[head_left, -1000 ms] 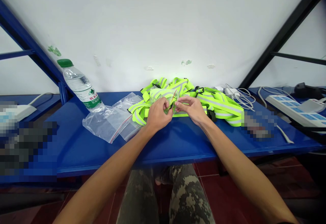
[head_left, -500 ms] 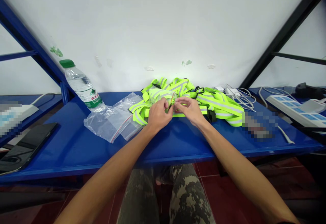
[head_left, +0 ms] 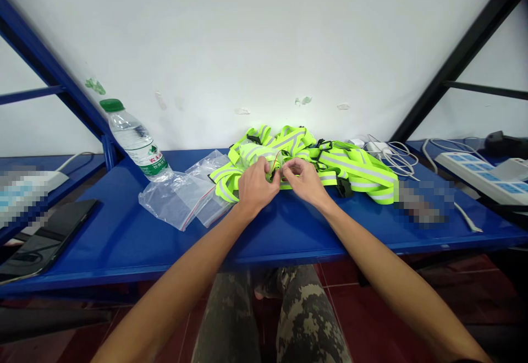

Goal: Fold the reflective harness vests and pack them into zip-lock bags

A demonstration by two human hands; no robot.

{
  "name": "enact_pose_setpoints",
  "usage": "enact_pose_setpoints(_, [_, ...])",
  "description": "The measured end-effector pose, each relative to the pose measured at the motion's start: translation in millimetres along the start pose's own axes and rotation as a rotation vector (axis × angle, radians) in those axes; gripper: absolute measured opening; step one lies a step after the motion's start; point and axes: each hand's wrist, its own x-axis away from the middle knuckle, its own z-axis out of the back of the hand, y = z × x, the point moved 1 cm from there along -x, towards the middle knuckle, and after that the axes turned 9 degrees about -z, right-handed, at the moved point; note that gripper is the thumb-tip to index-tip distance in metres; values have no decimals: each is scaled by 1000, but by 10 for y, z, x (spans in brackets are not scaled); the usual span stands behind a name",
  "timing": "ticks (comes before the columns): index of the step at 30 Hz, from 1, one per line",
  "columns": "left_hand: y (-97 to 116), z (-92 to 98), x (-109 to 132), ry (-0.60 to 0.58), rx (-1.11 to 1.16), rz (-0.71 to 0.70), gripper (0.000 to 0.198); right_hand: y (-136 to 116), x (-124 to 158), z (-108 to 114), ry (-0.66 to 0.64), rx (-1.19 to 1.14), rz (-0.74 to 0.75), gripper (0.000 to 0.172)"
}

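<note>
A clear bag [head_left: 252, 153] with a red line near its mouth sits at the middle of the blue table [head_left: 289, 245], against the front of a heap of neon-yellow straps [head_left: 358, 168]. Yellow material shows through its plastic, and a dark piece pokes out at the mouth, between the two hands.

The left hand [head_left: 258, 187] has its thumb and curled fingers clamped on the near end of the bag. The right hand [head_left: 302, 180] reaches the mouth from the other side, thumb and fingertips close together; one cannot tell whether they pinch plastic or strap.

The straps carry grey reflective stripes and spread to both sides of the hands, with a black buckle [head_left: 344, 188] just beside the right wrist. Left of the heap lie flat plastic bags [head_left: 177, 195], overlapping, and near them a bottle [head_left: 138, 146] with a green cap stands tilted in view.

At the right, a white cable [head_left: 402, 157] coils behind the straps, and a blurred-out item [head_left: 424, 203] lies near their end. A power strip [head_left: 480, 173] stands farther right. A dark flat device [head_left: 49, 234] lies at the far left. Behind everything rises a white wall [head_left: 264, 38]; below show camouflage trousers [head_left: 307, 319].
</note>
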Motion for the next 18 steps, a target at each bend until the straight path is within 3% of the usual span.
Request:
enact_pose_setpoints(5, [10,8,19,14,-40,-80,23,29,-41,-28,17,-96,-91,39])
enact_pose_setpoints(10, [14,3,5,32,7,-71,26,84,-80,-27,-72,-218,-118,41])
enact_pose_setpoints(18, [-48,-19,-31,36,70,-36,27,-12,44,-38,-35,-54,5,38])
